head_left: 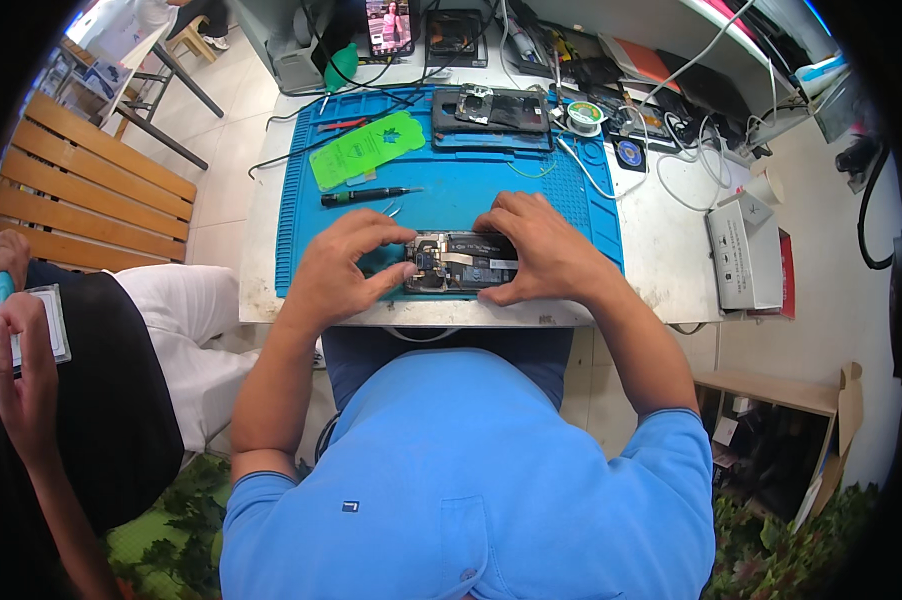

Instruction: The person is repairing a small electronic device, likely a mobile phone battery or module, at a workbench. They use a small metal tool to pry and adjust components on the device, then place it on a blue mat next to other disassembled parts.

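An opened phone (456, 262) lies sideways on the blue mat near the table's front edge, its battery, circuit board and ribbon cable bare. Its right end is gripped by my right hand (539, 250), fingers along the far edge and thumb at the near edge. At the left end, the thumb and fingertips of my left hand (346, 262) pinch the phone's two corners. Just beyond it are tweezers (394, 210), partly hidden, and a black screwdriver (371, 196). A green card-like sheet (366, 150) lies farther left on the mat.
Behind the blue mat (306, 220) lie a dismantled phone (491, 110), a solder spool (584, 117), a green blower bulb (341, 65) and a lit phone (389, 25). Loose cables cross the back right. A white box (746, 255) stands at right. Another person (71, 370) sits at left.
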The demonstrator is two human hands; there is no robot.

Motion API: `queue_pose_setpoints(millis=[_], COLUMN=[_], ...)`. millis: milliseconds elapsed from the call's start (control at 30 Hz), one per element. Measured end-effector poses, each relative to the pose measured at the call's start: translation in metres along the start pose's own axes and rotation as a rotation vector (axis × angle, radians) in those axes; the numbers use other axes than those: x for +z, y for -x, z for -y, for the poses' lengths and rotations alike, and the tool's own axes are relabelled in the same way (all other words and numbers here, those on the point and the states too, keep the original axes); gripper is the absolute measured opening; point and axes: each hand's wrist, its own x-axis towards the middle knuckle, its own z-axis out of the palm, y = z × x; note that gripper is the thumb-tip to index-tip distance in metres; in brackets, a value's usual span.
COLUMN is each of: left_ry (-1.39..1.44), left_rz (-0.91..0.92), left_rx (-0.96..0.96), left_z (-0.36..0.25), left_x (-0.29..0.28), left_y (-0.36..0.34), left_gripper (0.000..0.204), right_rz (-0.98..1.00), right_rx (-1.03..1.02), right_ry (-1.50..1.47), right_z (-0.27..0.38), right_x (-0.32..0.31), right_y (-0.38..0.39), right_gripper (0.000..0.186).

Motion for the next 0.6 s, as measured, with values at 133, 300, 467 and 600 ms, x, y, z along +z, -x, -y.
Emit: queue_pose_setpoints(millis=[133, 300, 467, 600], left_ry=[0.009, -0.198, -0.375, -0.589], left_rz=[-0.063, -0.255, -0.307, -0.233], left_rx=[0.038, 0.017, 0.014, -0.118], left_z=[0.000, 0.016, 0.056, 0.103], left_x=[-0.006, -0.042, -0.051, -0.043], left_y=[-0.007, -0.075, -0.175, -0.229], left_gripper=[0.035, 0.035, 0.045, 0.050], right_rz=[-0.042, -0.199, -0.403, -0.441], right_rx=[-0.012, -0.002, 0.074, 0.076], right_ry=[-0.004, 0.049, 0.065, 0.055], right_z=[-0.007, 0.008, 0.019, 0.019], right_x=[0.015, 0.022, 0.045, 0.052], right_y=[0.011, 0.022, 0.032, 0.031], right_gripper=[0.067, 0.074, 0.084, 0.085])
